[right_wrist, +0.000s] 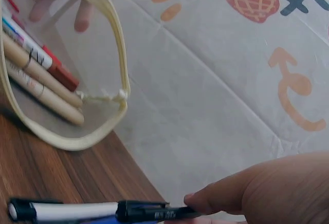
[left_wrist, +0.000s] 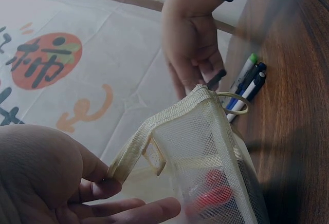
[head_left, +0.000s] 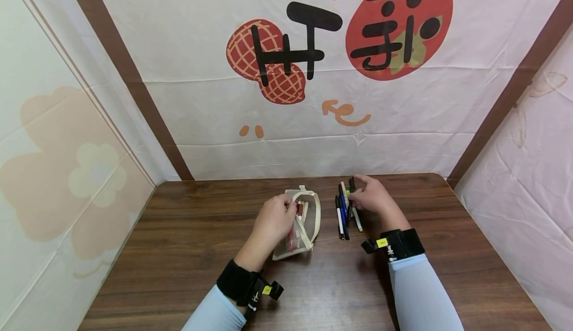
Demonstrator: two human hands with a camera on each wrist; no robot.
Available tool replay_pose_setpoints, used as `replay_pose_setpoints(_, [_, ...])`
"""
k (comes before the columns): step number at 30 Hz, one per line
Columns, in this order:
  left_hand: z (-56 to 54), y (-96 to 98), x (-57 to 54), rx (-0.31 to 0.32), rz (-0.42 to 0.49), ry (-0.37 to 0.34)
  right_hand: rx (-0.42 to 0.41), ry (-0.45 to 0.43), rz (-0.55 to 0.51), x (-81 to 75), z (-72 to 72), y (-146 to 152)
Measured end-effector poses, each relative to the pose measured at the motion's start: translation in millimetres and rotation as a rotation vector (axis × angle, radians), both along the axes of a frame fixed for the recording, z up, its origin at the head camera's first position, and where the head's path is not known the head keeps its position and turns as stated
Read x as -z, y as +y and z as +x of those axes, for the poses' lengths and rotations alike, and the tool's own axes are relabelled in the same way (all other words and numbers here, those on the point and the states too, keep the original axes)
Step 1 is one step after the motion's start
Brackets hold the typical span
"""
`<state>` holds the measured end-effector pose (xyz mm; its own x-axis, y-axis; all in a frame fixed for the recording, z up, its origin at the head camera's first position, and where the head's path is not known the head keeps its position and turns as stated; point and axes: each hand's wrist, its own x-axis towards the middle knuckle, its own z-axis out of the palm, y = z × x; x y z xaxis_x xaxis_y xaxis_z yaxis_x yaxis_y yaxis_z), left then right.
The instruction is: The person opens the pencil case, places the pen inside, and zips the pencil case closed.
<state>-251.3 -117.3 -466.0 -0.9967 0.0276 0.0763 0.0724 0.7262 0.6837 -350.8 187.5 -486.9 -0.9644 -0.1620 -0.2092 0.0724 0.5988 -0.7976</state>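
Observation:
A cream mesh pencil case (head_left: 318, 216) lies on the table with its zip mouth spread wide. My left hand (head_left: 276, 217) pinches the zippered rim between thumb and fingers. Inside the case sit a red-capped marker (right_wrist: 61, 75), tan-barrelled pens (right_wrist: 46, 98) and other pens. To the right of the case, my right hand (head_left: 373, 199) pinches a black pen (right_wrist: 154, 211) by thumb and fingertips. That pen overlaps a small bunch of loose pens (head_left: 341, 219) with white, blue and green parts, lying side by side; the right fingers partly hide their far ends.
The brown wooden table (head_left: 201, 251) ends at a printed fabric sheet (head_left: 201, 122) hanging along its back edge. More fabric hangs at the left and right sides. Each wrist carries a black strap with a small camera.

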Motion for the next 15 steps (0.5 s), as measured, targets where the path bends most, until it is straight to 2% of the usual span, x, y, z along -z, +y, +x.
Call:
replay_pose_setpoints(9, [1.2,-1.1,-2.8,0.004,0.013,-0.012,-0.033,0.015,-0.181,-1.0,4.6,-25])
replay_pose_setpoints(15, [1.3,-1.4,-3.3,0.003,0.021,-0.016,-0.056,0.013,-0.252,-0.2,9.6,-43])
